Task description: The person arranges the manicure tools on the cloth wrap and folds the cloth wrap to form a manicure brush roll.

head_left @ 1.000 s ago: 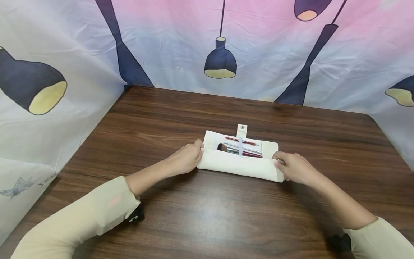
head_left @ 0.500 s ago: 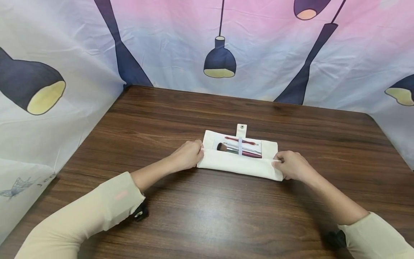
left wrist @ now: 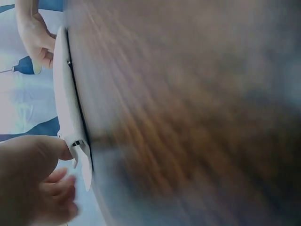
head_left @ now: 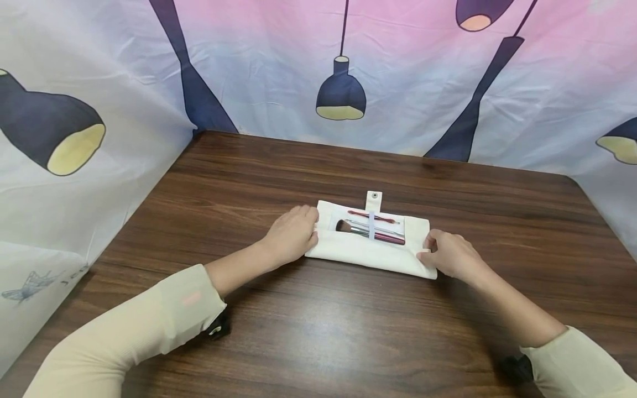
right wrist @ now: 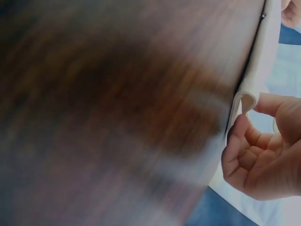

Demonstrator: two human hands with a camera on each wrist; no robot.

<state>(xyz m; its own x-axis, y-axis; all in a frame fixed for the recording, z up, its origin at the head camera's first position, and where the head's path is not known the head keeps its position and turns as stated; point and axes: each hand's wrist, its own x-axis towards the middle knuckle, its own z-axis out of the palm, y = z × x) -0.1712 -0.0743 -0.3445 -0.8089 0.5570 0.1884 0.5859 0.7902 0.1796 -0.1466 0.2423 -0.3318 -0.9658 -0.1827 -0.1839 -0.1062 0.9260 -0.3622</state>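
Observation:
A cream fabric brush roll (head_left: pixel 368 257) lies on the table, its near side folded up over part of its inside. Several makeup brushes (head_left: pixel 342 225) with silver and red handles lie across it under a pale elastic band (head_left: pixel 371 225). My left hand (head_left: pixel 291 235) is at the left end; in the left wrist view its thumb (left wrist: pixel 59 147) touches the fold while the other fingers hang loosely curled off the fabric. At the right end my right hand (head_left: pixel 452 254) pinches the folded edge, thumb on top and fingers curled beneath it, as the right wrist view shows.
From the roll's far edge a strap with a metal snap (head_left: pixel 374 200) sticks out. Dark wood-grain table (head_left: pixel 318 331) lies all around. Behind and left hangs a cloth backdrop (head_left: pixel 278 72) printed with lamps.
My left hand has shifted slightly right and its fingers have moved up over the roll's left end. The fold sits a little lower, baring more of the red handles. My right hand has barely moved.

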